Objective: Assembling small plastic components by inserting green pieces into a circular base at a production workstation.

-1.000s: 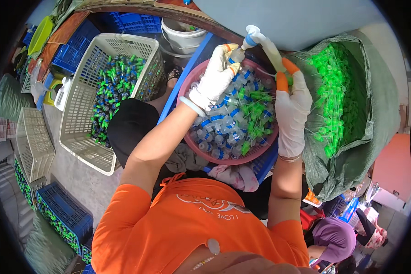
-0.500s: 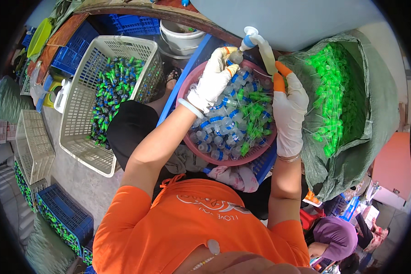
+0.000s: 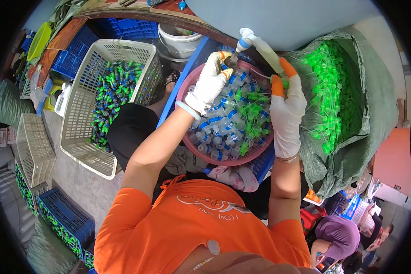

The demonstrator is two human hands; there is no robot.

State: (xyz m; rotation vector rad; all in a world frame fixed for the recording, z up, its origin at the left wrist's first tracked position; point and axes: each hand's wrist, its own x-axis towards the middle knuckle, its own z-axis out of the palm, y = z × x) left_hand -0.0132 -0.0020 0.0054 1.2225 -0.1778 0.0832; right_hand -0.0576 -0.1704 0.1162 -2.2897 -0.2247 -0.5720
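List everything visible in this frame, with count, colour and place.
small bottles: many, clear with blue bands, in the basin
basin: one, pink, centre
filler nozzle: one, white with blue collar, above the basin
green caps: many, in the sack
sack: one, grey-green, right
white basket: one, left, holds capped bottles
blue crates: several, lower left
bucket: one, white, top
left hand: white glove, holding a bottle under the nozzle
right hand: white glove, gripping the nozzle

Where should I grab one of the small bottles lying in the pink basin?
Take a small bottle by its clear body, coming from above. They lie on their sides in a loose heap in the pink basin, blue caps pointing every way, so the body is the widest exposed part.
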